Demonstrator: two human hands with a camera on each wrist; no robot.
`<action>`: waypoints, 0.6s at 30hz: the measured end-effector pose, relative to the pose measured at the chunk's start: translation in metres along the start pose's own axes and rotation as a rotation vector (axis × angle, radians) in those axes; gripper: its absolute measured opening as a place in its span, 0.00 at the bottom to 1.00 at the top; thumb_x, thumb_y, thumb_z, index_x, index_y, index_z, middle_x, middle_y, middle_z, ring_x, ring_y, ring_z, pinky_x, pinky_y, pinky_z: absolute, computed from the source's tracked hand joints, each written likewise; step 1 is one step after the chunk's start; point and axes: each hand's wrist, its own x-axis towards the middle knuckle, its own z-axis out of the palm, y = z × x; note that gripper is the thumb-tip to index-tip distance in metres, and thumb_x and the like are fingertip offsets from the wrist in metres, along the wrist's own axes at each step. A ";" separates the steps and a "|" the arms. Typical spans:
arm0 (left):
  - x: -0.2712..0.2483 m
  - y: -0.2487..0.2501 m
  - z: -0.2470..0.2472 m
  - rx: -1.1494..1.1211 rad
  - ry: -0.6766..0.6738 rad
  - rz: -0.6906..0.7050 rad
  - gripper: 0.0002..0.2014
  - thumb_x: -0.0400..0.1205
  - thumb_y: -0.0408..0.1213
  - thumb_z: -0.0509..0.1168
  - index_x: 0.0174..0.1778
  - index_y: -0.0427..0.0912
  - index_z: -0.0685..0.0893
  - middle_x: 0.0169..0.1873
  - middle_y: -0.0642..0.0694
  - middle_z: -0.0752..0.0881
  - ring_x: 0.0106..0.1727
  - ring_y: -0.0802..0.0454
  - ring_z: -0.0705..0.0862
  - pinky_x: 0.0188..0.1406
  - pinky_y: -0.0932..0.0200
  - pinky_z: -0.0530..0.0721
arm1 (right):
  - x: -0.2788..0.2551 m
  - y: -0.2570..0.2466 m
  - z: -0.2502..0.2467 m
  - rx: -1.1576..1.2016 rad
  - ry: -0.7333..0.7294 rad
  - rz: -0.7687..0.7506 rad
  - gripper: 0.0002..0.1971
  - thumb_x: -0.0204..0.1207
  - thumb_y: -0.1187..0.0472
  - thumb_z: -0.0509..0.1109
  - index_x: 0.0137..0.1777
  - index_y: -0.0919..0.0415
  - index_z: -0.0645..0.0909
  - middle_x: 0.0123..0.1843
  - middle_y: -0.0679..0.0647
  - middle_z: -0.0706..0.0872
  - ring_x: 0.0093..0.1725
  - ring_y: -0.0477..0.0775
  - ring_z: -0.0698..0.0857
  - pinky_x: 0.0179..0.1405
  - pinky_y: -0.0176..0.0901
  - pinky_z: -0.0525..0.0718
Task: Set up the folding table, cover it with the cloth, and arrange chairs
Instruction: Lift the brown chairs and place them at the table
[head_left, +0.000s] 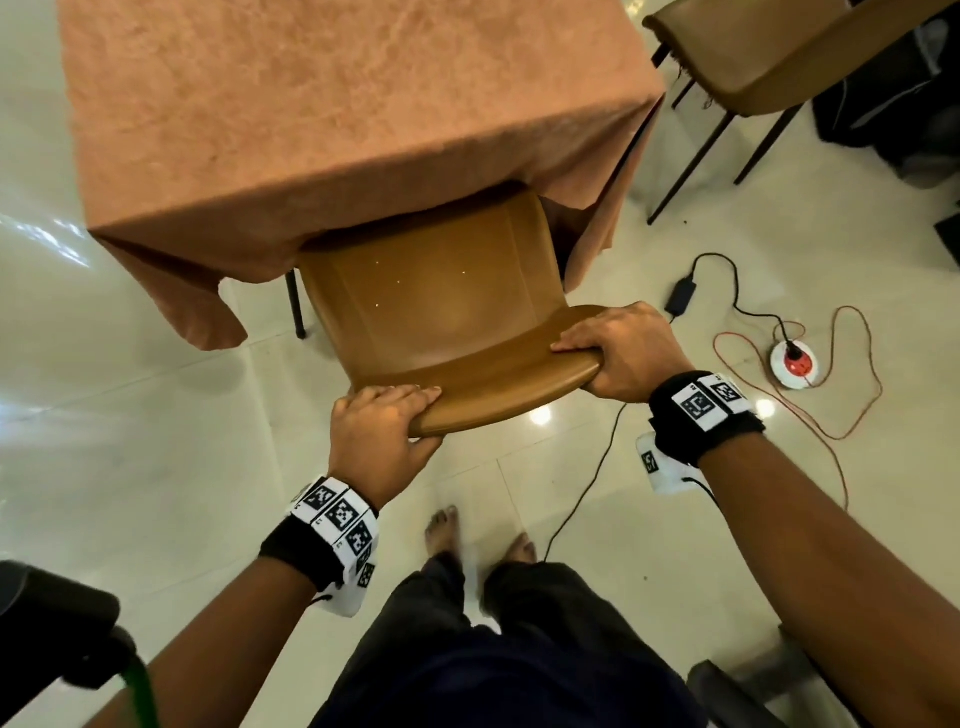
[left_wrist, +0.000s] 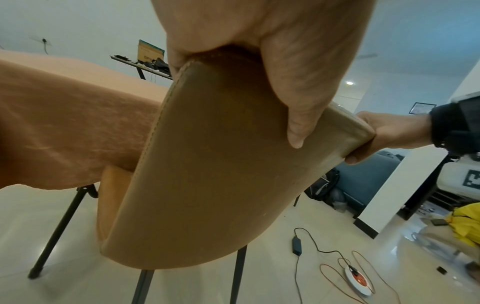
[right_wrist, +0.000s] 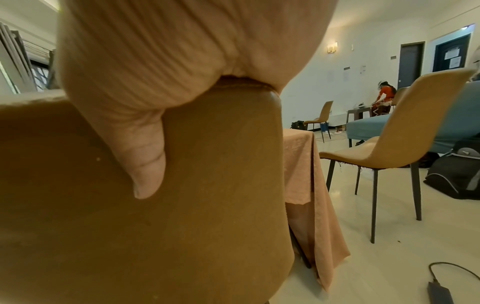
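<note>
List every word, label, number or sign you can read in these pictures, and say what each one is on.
No text reads clearly.
Square black-and-white coded markers on the white wristbands: patterns only, their tiny figures too small to read.
Brown cardboard box on the far table: dark lettering, too blurred.
Paper notices on the dark blue door: too small.

Both arms extend forward and downward, each wrist wearing a dark band with coded markers. Left hand (head_left: 382, 428) grips the chair back (head_left: 498, 384) at its left end, fingers (head_left: 410, 397) over the top, thumb beneath. Right hand (head_left: 615, 353) grips the right end likewise. Bare feet (head_left: 441, 530) stand below.
</note>
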 end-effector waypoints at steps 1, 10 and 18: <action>0.001 0.000 -0.002 -0.004 -0.027 0.009 0.26 0.69 0.62 0.63 0.62 0.60 0.85 0.56 0.58 0.89 0.56 0.47 0.86 0.52 0.46 0.80 | 0.000 -0.001 0.000 0.002 -0.002 0.004 0.25 0.65 0.36 0.64 0.61 0.36 0.87 0.60 0.37 0.90 0.64 0.49 0.85 0.63 0.57 0.76; 0.045 0.039 -0.025 -0.031 -0.428 0.137 0.35 0.74 0.67 0.65 0.76 0.59 0.70 0.70 0.57 0.77 0.68 0.52 0.77 0.68 0.48 0.77 | -0.002 0.009 -0.005 0.058 -0.038 -0.006 0.26 0.62 0.41 0.68 0.63 0.36 0.86 0.62 0.36 0.88 0.64 0.49 0.83 0.60 0.53 0.73; 0.134 0.174 -0.025 -0.122 -0.513 0.229 0.27 0.79 0.61 0.64 0.73 0.56 0.74 0.63 0.55 0.81 0.61 0.56 0.80 0.61 0.54 0.81 | -0.007 0.090 -0.021 0.393 -0.022 -0.123 0.19 0.69 0.53 0.77 0.61 0.48 0.88 0.58 0.42 0.90 0.57 0.48 0.85 0.57 0.49 0.82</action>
